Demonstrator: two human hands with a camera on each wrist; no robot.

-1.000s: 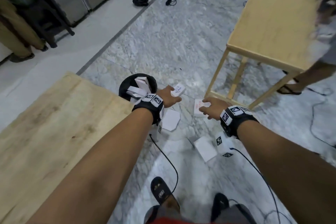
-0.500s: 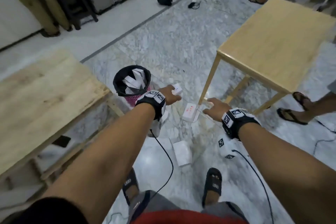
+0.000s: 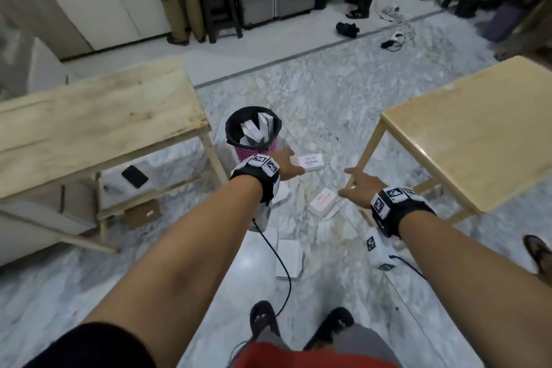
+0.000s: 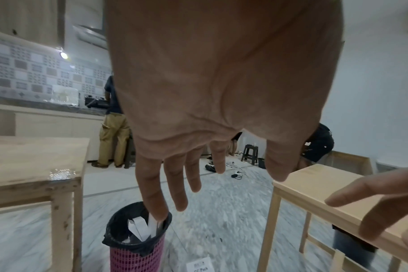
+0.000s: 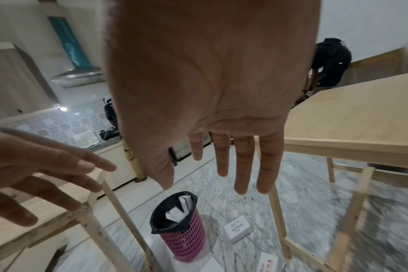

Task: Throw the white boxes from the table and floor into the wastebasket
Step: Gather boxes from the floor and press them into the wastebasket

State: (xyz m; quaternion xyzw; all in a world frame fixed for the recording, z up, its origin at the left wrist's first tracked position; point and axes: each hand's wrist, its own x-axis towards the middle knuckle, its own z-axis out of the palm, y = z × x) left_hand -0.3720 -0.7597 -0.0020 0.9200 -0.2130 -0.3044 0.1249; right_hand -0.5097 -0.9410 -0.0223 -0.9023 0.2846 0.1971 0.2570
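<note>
The pink wastebasket with a black liner stands on the marble floor between two tables, with several white boxes inside it. A white box labelled "CC Pack" lies just right of it. A white box with red print lies nearer, and a plain white box lies by my feet. My left hand hovers open above the floor beside the CC Pack box. My right hand is open too, above the red-print box. In the left wrist view, straight fingers hang over the wastebasket.
A worn wooden table stands on the left with a black phone on its lower shelf. A light wooden table stands on the right. People stand at the back, cables lie on the floor, and someone's sandalled foot is at right.
My head and both hands have risen away from the floor. The hands were down at the two boxes by the table leg; now they hang open above them, holding nothing.
</note>
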